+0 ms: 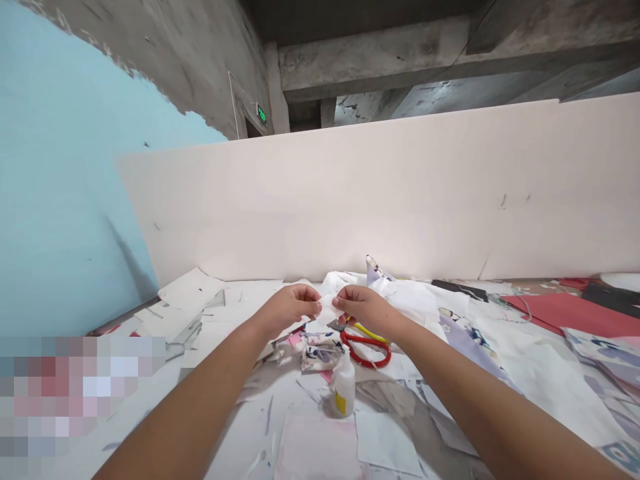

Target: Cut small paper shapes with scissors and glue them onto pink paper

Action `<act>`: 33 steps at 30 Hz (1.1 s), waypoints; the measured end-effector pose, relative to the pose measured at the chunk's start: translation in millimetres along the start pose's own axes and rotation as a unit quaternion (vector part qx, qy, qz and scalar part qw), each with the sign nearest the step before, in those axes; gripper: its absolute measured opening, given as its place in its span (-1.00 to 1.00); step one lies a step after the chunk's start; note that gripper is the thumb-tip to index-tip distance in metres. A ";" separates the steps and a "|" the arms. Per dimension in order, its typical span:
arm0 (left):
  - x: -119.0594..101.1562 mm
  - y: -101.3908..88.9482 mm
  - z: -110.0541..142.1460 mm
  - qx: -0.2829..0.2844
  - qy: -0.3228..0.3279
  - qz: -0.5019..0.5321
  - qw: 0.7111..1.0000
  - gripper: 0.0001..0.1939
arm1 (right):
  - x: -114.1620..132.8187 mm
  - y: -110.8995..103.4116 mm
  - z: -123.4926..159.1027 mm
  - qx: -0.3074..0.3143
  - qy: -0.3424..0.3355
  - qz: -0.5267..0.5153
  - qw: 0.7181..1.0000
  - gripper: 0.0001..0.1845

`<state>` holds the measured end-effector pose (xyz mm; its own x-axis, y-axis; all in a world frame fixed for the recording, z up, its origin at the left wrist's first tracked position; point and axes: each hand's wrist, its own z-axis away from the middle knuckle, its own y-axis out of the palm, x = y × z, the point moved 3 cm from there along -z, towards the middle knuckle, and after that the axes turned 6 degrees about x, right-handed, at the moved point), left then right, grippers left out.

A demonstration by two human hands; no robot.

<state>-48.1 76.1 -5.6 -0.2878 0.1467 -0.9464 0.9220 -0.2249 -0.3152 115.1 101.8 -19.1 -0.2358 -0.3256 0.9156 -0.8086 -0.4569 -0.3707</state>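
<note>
A small, thin white piece (328, 309), cloth or paper, is stretched between my two hands above the cluttered table. My left hand (287, 311) pinches its left side between thumb and fingers. On the opposite side, my right hand (369, 312) grips it the same way. Just below my right hand lie scissors (370, 363) with red and yellow handles, their blades partly hidden. A white squeeze bottle (344, 387) with a yellow label stands upright nearer to me. Folded patterned cloth (320, 353) lies beneath my hands.
White sheets (193, 293) are stacked at the left. White fabric (415, 300) is heaped behind my right hand, with red sheets (583, 313) farther right. Pale pink paper (317, 443) lies in front. A tall white panel (380, 207) closes off the table's back.
</note>
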 end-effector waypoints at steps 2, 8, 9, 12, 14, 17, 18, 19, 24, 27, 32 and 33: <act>-7.7 -8.2 5.4 0.008 -0.006 -0.020 1.000 -0.85 | 7.3 -0.5 2.7 -0.004 -0.007 0.007 1.000 -0.78; -39.0 -24.8 28.6 0.129 0.001 -0.105 0.986 -0.85 | 39.1 -11.0 20.2 -0.047 -0.041 0.058 0.996 -0.81; -40.6 -23.7 32.3 0.165 -0.009 -0.108 0.980 -0.84 | 44.9 -12.2 25.0 -0.049 -0.044 0.073 0.995 -0.82; -29.0 -15.9 42.7 0.234 -0.058 -0.102 0.965 -0.78 | 63.9 -10.7 42.6 -0.034 -0.044 0.231 0.971 -0.78; -7.0 -8.3 50.9 0.250 -0.104 -0.093 0.958 -0.73 | 76.1 -5.7 56.1 -0.008 -0.036 0.300 0.953 -0.75; 33.4 1.5 66.6 0.236 -0.165 -0.073 0.955 -0.70 | 92.0 5.8 76.5 0.040 -0.023 0.342 0.939 -0.70; 44.5 3.6 72.0 0.226 -0.179 -0.073 0.955 -0.70 | 96.0 10.7 82.7 0.061 -0.017 0.353 0.934 -0.67; 53.4 5.0 77.2 0.217 -0.195 -0.074 0.954 -0.69 | 99.7 15.5 88.3 0.080 -0.012 0.361 0.929 -0.67; 57.9 6.4 88.0 0.190 -0.177 -0.109 0.960 -0.72 | 110.3 37.7 105.5 0.132 -0.002 0.397 0.908 -0.74; 53.2 9.2 85.9 0.223 -0.161 -0.109 0.955 -0.71 | 104.0 48.8 110.2 0.149 0.006 0.439 0.886 -0.76; 57.7 12.7 83.1 0.256 -0.175 -0.094 0.946 -0.69 | 62.2 64.7 120.8 0.186 0.052 0.512 0.837 -0.77; 58.8 13.2 83.1 0.258 -0.179 -0.098 0.944 -0.70 | 52.7 68.0 123.1 0.197 0.046 0.517 0.832 -0.78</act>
<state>-74.3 1.7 -71.3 -0.5940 -0.0804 -0.8004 0.6201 -0.6796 -0.3920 114.0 -48.3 -15.2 -0.7497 -0.6571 0.0779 0.0863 -0.2138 -0.9731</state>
